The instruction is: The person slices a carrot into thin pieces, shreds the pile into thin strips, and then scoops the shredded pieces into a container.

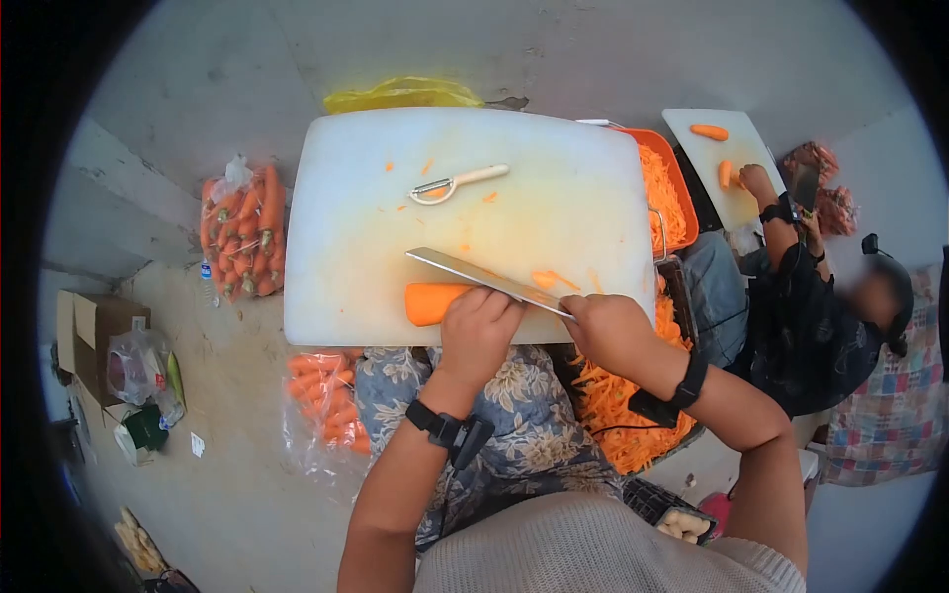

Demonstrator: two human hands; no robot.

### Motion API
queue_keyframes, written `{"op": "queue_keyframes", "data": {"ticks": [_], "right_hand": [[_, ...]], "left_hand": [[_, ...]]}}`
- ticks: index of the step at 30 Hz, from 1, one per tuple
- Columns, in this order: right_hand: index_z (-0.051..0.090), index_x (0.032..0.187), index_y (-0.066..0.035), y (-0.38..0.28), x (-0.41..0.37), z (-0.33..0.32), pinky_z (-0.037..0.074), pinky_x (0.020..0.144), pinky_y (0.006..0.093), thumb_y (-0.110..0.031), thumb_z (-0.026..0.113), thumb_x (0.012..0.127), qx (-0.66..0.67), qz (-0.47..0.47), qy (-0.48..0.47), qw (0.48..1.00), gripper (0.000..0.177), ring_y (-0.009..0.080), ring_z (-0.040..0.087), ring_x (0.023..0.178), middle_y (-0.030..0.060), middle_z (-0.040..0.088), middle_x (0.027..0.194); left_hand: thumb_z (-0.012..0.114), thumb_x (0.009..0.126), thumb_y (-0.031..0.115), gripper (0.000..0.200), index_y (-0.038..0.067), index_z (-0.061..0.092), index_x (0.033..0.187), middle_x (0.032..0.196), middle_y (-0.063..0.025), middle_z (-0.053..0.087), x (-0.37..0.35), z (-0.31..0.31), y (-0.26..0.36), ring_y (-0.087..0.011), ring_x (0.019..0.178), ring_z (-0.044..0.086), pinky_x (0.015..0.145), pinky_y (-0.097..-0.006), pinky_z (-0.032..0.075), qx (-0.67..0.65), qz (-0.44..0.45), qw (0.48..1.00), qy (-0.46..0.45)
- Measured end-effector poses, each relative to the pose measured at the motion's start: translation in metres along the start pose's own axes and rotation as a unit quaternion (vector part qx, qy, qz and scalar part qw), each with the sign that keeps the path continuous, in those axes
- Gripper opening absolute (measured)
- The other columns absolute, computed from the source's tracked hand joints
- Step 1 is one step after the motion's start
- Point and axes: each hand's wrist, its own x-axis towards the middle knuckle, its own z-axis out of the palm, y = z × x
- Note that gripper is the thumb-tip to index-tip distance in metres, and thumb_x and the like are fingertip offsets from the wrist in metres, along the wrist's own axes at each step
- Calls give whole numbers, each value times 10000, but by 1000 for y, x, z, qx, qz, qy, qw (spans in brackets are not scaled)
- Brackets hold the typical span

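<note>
A thick piece of carrot lies near the front edge of the large white cutting board. My left hand grips its right part, fingers bent over it. Just to the right, my right hand is wrapped round the handle of a knife. The blade slants up to the left, passing beside my left fingertips and behind the carrot. Thin orange slices lie beyond the blade. A white peeler rests farther back on the board among small scraps.
Bagged carrots stand left of the board, with another bag in front. Shredded carrot fills an orange tray and a container at right. Beyond, a co-worker works at a smaller board. A cardboard box sits far left.
</note>
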Motion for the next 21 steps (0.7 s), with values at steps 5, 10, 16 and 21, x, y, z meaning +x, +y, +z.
{"op": "queue_keyframes", "data": {"ticks": [5, 10, 16, 21], "right_hand": [[594, 823, -55, -2, -38, -38, 504, 569, 439, -180, 587, 854, -17, 29, -36, 999, 128, 342, 628, 616, 152, 620, 671], [655, 949, -63, 2, -45, -41, 513, 592, 435, -185, 606, 860, -48, 65, -89, 993, 159, 333, 642, 662, 150, 651, 732], [599, 800, -44, 5, 5, 6, 505, 567, 448, -170, 572, 835, -1, -14, 8, 1000, 133, 338, 630, 603, 148, 625, 660], [607, 784, -42, -3, -13, -22, 508, 575, 448, -187, 575, 846, -7, 12, -21, 1000, 162, 346, 633, 614, 156, 628, 663]], "left_hand": [[606, 690, 107, 187, 96, 681, 861, 863, 2, 620, -2, 3, -2, -190, 827, 587, 690, -334, 486, -11, 16, 1000, 23], [602, 682, 102, 192, 85, 679, 857, 854, -6, 621, 0, 3, -3, -198, 828, 588, 684, -338, 488, -18, 24, 999, 38], [597, 684, 89, 195, 79, 681, 861, 838, -15, 614, 2, 1, -2, -202, 800, 588, 661, -336, 486, -6, 10, 1000, 25], [597, 682, 82, 184, 86, 688, 841, 820, -10, 609, -1, -1, -4, -201, 787, 587, 652, -332, 482, -5, 13, 1000, 23]]}}
